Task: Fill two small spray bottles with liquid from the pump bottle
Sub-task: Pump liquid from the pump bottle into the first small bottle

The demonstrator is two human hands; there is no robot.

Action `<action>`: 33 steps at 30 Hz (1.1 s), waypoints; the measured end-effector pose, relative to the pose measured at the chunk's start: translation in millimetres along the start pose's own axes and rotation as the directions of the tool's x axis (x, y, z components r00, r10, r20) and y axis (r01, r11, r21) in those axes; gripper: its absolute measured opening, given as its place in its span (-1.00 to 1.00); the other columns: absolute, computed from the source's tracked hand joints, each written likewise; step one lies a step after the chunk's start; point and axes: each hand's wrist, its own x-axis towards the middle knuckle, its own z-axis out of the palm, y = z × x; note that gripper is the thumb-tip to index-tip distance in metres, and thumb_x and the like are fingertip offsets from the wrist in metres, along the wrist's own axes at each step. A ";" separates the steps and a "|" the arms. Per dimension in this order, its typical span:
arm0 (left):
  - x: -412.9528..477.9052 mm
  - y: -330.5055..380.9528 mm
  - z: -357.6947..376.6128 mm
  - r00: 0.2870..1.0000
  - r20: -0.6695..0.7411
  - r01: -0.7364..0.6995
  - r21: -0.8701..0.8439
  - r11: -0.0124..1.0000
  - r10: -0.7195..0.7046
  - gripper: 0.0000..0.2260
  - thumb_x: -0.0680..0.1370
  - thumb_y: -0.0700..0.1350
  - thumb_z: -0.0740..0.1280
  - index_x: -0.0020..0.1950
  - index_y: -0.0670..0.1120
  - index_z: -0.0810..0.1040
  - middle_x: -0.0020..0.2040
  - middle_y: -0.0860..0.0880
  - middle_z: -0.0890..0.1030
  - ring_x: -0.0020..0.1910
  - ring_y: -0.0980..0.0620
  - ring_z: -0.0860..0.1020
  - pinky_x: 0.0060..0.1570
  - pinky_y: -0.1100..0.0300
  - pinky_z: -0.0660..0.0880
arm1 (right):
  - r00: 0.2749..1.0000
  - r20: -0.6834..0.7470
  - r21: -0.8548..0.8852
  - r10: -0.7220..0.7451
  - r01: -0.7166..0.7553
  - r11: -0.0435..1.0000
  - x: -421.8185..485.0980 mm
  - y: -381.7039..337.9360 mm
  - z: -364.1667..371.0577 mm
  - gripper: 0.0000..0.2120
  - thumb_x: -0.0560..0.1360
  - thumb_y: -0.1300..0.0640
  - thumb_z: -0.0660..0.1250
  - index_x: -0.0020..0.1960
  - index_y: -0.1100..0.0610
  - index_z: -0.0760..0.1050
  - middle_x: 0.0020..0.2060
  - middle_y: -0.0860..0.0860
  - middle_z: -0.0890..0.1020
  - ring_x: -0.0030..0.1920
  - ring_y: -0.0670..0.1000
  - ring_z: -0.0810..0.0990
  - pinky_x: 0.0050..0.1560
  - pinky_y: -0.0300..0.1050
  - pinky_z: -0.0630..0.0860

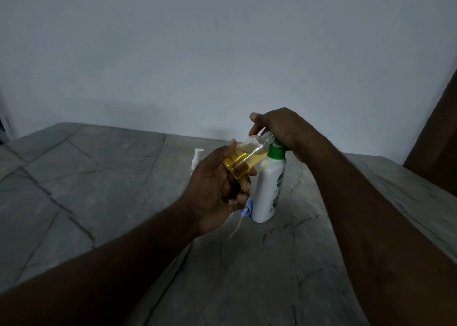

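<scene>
My left hand [217, 187] grips a small clear spray bottle [247, 156], tilted, uncapped, partly filled with yellow liquid. Its open neck points up and right, under my right hand. My right hand [279, 130] rests on top of the white pump bottle [268, 189] with the green collar, covering the pump head. The pump bottle stands upright on the table. A spray cap with a white dip tube [241, 218] lies on the table below my left hand, beside something blue. A second small spray bottle [197, 159] with a white top stands behind my left hand, mostly hidden.
The grey marble-patterned table [99, 189] stretches left and toward me. A pale wall rises behind it. A brown edge [437, 133] stands at the far right.
</scene>
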 end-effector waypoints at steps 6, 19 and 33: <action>0.4 1.2 3.0 1.000 0.003 0.002 0.005 1.000 -0.002 -0.49 0.54 0.25 0.22 -0.12 -0.22 0.60 -0.42 -0.10 0.50 -0.52 0.03 0.39 -0.46 0.22 0.21 | 1.000 -0.028 0.006 -0.012 0.012 1.000 0.2 -2.8 -6.7 -0.61 0.62 -0.12 0.24 -0.19 0.06 0.69 -0.23 -0.01 0.61 -0.19 0.02 0.56 -0.12 -0.08 0.46; 0.8 0.4 1.6 1.000 -0.013 0.003 0.008 1.000 -0.003 -0.48 0.57 0.24 0.21 -0.13 -0.22 0.59 -0.43 -0.10 0.49 -0.51 0.03 0.39 -0.45 0.22 0.25 | 1.000 0.003 0.049 0.020 -0.020 0.999 1.6 -1.6 -3.0 -0.68 0.59 -0.11 0.31 -0.12 0.08 0.70 -0.13 0.01 0.64 -0.16 0.03 0.57 -0.15 -0.10 0.45; 0.1 0.9 -0.3 1.000 -0.005 0.001 0.009 1.000 -0.001 -0.48 0.57 0.25 0.21 -0.10 -0.21 0.60 -0.41 -0.10 0.50 -0.49 0.03 0.41 -0.47 0.24 0.30 | 0.998 0.044 0.087 0.047 -0.051 0.995 1.8 2.5 0.3 -0.80 0.54 -0.03 0.36 -0.16 0.03 0.68 0.13 0.03 0.65 -0.06 0.04 0.57 -0.19 -0.12 0.42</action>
